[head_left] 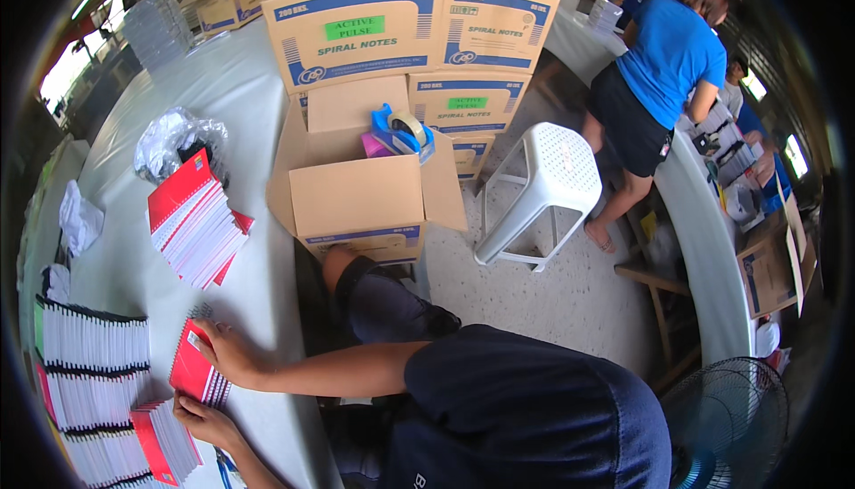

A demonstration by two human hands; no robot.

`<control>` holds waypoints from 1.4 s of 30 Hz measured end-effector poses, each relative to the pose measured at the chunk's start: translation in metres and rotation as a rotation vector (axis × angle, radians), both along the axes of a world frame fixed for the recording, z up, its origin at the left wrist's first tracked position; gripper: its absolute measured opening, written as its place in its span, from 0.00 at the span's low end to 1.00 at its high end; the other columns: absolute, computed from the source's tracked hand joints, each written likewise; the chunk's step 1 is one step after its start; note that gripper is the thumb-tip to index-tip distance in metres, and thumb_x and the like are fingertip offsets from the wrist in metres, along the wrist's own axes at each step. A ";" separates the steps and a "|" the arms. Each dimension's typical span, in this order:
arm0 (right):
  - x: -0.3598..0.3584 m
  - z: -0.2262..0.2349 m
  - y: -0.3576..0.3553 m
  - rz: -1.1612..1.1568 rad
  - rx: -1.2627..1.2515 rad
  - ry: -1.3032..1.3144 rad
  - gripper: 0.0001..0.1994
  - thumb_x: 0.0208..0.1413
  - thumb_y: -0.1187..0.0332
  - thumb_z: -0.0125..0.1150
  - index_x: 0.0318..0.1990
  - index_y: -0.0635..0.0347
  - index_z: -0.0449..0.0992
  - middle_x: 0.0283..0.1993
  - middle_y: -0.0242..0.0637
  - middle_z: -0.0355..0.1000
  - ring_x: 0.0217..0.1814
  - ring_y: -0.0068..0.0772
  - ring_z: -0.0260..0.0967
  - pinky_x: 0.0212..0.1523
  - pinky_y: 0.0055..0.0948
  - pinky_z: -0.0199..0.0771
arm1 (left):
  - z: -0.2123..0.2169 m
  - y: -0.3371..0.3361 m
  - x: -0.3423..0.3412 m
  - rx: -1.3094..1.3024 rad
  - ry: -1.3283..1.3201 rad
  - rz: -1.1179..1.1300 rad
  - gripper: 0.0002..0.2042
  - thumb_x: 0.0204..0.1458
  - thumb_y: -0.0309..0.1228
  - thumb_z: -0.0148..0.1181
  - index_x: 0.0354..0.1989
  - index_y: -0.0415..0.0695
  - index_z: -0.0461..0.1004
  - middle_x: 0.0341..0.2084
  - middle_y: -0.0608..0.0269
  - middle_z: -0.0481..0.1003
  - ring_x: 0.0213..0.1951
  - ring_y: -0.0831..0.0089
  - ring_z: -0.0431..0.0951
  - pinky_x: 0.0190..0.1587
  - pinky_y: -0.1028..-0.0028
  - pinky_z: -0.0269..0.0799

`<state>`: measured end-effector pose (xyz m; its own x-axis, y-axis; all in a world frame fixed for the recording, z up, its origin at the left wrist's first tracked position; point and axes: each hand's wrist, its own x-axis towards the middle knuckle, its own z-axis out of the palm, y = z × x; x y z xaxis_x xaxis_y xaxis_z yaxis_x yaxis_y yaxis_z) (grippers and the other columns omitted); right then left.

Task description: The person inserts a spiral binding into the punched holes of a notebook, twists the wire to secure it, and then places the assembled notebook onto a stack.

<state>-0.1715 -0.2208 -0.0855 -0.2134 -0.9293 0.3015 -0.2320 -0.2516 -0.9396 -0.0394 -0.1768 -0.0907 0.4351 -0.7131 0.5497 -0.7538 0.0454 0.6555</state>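
A red-covered spiral notebook (185, 371) lies on the pale sheet-covered table in front of me, its coil and page edges showing. My right hand (230, 353) curls over its far part, fingertips beside a small white label on the cover. At the notebook's near corner, my left hand (207, 421) grips the edge between thumb and fingers. Close by that hand stands a short stack of red notebooks (169, 444). Farther along the table, a fanned pile of red notebooks (198, 226) rests beside a crumpled clear plastic bag (169, 146).
Rows of dark-bound notebooks (93, 342) line the left. An open carton (356, 199) holds a blue tape dispenser (401, 128); stacked cartons (356, 30) rise behind. A white plastic stool (561, 168), a person in blue (668, 61) and a fan (730, 427) are to the right.
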 end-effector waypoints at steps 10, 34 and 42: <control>-0.010 0.011 0.003 0.110 0.018 -0.052 0.17 0.58 0.65 0.47 0.53 0.61 0.62 0.47 0.55 0.66 0.49 0.56 0.63 0.50 0.42 0.62 | 0.012 0.007 -0.012 -0.054 0.125 -0.019 0.13 0.58 0.33 0.45 0.43 0.36 0.69 0.37 0.49 0.73 0.39 0.61 0.72 0.46 0.68 0.65; -0.024 0.051 0.049 0.891 0.313 -0.679 0.22 0.58 0.60 0.49 0.55 0.65 0.61 0.52 0.44 0.65 0.53 0.36 0.66 0.53 0.38 0.66 | 0.115 0.099 0.049 0.215 -0.538 0.065 0.20 0.43 0.18 0.50 0.48 0.41 0.69 0.46 0.52 0.71 0.47 0.59 0.73 0.49 0.68 0.69; -0.028 0.076 0.051 1.358 0.305 -0.438 0.14 0.56 0.71 0.52 0.49 0.66 0.69 0.48 0.36 0.70 0.49 0.21 0.65 0.51 0.24 0.65 | 0.109 0.158 -0.014 0.160 -0.374 -0.079 0.32 0.45 0.31 0.60 0.59 0.41 0.55 0.58 0.49 0.56 0.59 0.56 0.58 0.57 0.65 0.55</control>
<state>-0.1992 -0.1694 -0.0097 0.8415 -0.5008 0.2028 0.3299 0.1789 -0.9269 -0.0536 -0.0191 0.0183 0.1666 -0.8254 0.5395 -0.9398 0.0326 0.3401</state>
